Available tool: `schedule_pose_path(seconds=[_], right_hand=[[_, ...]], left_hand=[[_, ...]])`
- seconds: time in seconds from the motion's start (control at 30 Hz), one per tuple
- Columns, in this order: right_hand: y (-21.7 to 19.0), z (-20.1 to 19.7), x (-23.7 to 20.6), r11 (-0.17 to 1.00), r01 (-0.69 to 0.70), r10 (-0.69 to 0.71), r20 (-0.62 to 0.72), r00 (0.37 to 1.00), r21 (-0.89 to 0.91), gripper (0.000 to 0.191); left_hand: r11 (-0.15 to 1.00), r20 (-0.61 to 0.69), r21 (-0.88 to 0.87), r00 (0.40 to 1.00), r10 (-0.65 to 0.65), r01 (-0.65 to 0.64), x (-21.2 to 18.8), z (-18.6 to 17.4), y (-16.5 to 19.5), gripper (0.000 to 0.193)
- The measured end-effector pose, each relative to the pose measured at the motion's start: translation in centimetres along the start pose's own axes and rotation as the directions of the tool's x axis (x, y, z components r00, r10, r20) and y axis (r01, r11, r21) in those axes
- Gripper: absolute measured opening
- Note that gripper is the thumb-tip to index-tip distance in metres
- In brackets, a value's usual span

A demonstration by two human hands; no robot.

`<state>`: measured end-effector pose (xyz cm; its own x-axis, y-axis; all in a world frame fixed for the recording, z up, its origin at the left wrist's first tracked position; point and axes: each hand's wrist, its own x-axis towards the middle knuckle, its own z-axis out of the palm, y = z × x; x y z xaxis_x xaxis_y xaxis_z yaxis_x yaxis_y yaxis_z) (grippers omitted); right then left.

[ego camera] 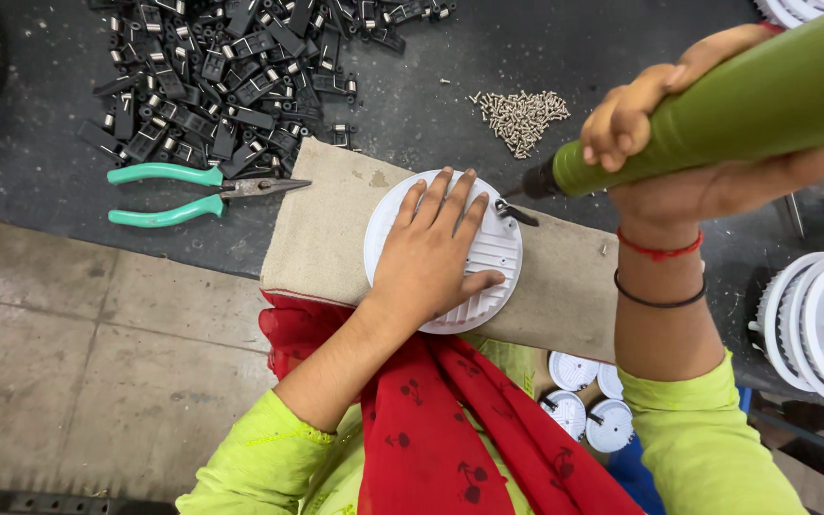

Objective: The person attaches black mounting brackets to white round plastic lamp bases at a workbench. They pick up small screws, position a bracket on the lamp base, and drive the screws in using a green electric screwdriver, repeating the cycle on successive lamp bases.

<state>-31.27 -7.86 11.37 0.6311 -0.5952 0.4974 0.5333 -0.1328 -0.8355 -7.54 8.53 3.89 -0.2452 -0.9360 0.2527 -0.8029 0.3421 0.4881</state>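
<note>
A: Where is the white round housing (488, 250)?

B: On a beige cloth pad (321, 234) at the near edge of the dark workbench (40, 162). The left hand (428, 250) lies flat on it, fingers spread over the ribbed top, thumb along its near rim.

A: And the right hand (665, 143)?

B: Wrapped tight around a green electric screwdriver (736, 110). The screwdriver's dark tip meets a small black clip (513, 211) at the housing's far right rim, just beside the left fingertips.

A: Any containers?

B: A box under the bench, only partly seen, holds more white housings (586, 401). Others are stacked at the right (822, 324).

A: What crowds the pad?

B: A heap of black clips (226, 76) at the far left, teal-handled pliers (193, 191) touching the pad's left edge, and a small pile of screws (522, 119) beyond. Bare bench shows between the screws and the clips.
</note>
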Motion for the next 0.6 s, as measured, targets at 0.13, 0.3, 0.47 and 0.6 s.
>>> schedule_pose_path(seconds=[0.13,0.3,0.47,0.6], right_hand=[[0.0,1.7,-0.9,0.999,0.040,-0.042,-0.090,0.995,-0.024,0.096],[-1.6,4.1,-1.4,0.961,0.108,-0.174,-0.253,0.952,-0.254,0.092],[-1.3,7.2,-2.7,0.852,0.035,-0.273,-0.386,0.881,-0.522,0.072],[-2.0,7.5,-5.5,0.881,0.025,-0.250,-0.420,0.873,-0.472,0.064]], left_hand=[[1.000,0.015,-0.005,1.000,-0.006,0.006,0.1,0.1,-0.2,0.091],[0.997,-0.034,-0.074,0.999,-0.011,0.009,1.1,0.2,-1.1,0.076],[0.990,-0.090,-0.104,0.992,0.084,-0.094,2.6,0.2,-1.1,0.052],[0.978,-0.125,-0.074,0.974,0.187,-0.197,2.6,0.4,-0.2,0.042]])
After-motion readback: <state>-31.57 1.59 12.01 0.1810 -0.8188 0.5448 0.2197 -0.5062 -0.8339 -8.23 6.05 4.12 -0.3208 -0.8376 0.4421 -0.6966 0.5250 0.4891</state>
